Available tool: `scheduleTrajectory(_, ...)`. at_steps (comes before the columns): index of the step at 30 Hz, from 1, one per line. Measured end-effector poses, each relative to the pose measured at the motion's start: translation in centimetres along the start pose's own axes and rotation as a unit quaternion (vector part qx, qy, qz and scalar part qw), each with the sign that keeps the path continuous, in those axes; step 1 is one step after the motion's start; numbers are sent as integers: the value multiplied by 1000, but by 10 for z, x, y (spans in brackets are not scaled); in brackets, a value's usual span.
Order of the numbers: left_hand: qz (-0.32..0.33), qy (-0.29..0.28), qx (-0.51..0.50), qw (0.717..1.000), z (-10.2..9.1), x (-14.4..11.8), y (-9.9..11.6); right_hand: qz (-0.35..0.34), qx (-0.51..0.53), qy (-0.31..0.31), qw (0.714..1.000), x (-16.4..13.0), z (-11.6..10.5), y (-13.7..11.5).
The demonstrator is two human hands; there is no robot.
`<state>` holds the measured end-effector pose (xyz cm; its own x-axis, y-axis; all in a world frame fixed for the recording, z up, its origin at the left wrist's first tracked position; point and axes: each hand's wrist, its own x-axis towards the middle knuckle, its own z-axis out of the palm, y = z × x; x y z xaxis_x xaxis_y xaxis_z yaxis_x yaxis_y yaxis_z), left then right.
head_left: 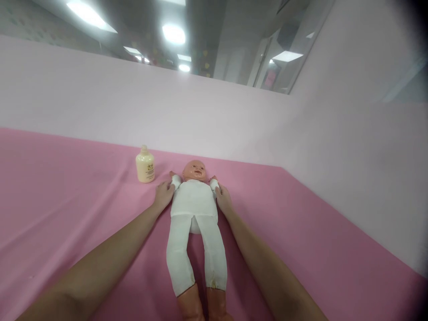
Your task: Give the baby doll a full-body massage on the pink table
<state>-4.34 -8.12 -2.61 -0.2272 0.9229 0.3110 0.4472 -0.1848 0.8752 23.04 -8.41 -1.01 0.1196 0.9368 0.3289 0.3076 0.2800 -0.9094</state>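
Flanking one doll (194,200), two hands touch it; one bottle (145,166) nearby.

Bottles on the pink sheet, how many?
1. The cream bottle stands upright on the pink sheet, beside the doll and just beyond the left hand. Nothing seems to hide another.

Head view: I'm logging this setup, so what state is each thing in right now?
Doll: lying on its back, dressed in white, arms out, legs toward the camera.
Bottle: upright, cap on, left of the doll, apart from it.
Pink sheet: spread out, slightly creased.
Left hand: flat, touching the doll's arm.
Right hand: flat, touching the doll's other arm.
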Motion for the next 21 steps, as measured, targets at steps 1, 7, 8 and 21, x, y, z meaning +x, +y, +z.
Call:
scheduleTrajectory(1, 4, -5, 10, 1000, 0, 0, 1, -1, -2, -3, 1000, -1, 0, -2)
scheduleTrajectory(7, -24, -14, -19, 999, 0, -1, -2, 14, -11, -19, 1000, -5, 0, -9)
scheduleTrajectory(8, -38, -10, -34, 999, 0, -1, -3, 20, -5, -20, 1000, -5, -1, -9)
scheduleTrajectory(21, -64, -31, -332, 940, 2, -2, 3, 70, 268, -32, 960, 2, 0, -4)
